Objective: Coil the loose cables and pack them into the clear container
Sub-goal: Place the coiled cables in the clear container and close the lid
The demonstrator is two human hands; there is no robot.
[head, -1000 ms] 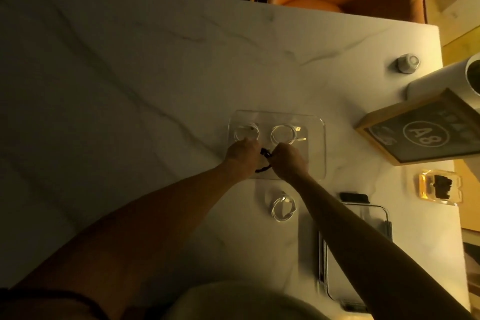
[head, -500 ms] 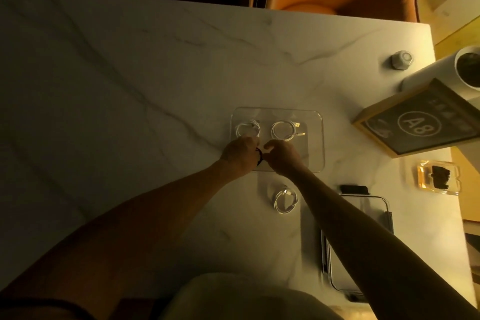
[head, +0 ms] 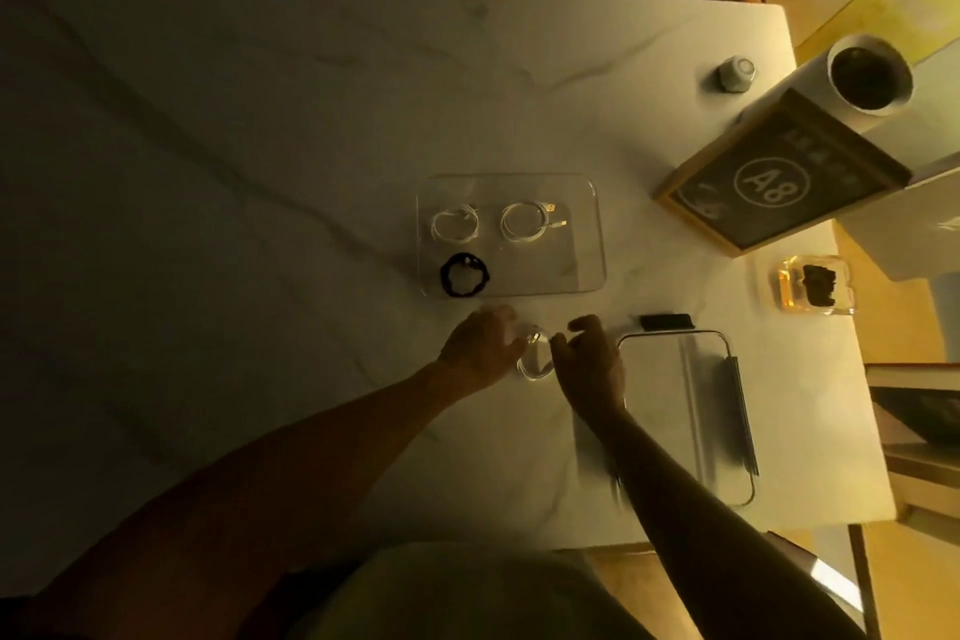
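Three coiled cables are already laid in the clear container (head: pixel 587 234): two white ones along its far side and a black coil (head: pixel 464 274) at its near left corner. One white coil (head: pixel 535 365) remains on the marble table (head: pixel 234 172), just short of the container's near wall. It is flanked by the left hand (head: pixel 480 346) and right hand (head: pixel 592 361), fingers loosely curled; whether it is gripped cannot be told. A lift over the near wall is called for. Open room is offered in the container's near right part; a lid (head: pixel 691 411) lies just right.
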